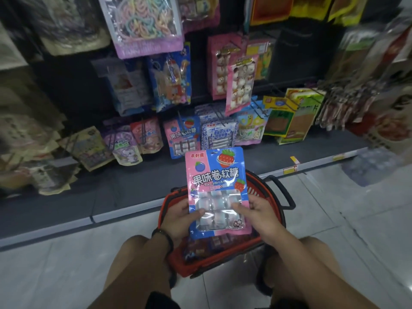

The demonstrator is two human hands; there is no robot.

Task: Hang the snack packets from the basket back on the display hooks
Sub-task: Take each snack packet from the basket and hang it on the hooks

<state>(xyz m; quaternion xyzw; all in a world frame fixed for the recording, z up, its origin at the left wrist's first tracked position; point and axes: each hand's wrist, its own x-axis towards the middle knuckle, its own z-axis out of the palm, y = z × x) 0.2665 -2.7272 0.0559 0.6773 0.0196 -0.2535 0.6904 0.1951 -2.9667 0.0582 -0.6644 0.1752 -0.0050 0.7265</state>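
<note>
– Left hand [178,216] grips the lower left edge of the snack packet [215,188], thumb curled over its clear window.
– And the other?
– My right hand [258,214] pinches the lower right edge, thumb on the front too.
– Which way does it point?
– Its long axis runs away from me, with the top end toward a matching packet [181,136] hanging on the display and the printed face toward me. I hold it above the red basket [200,265] between my knees.

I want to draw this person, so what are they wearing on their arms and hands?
No sleeves and no gloves are in view. The left hand has a dark band round its wrist. The right hand wears nothing that shows.
</note>
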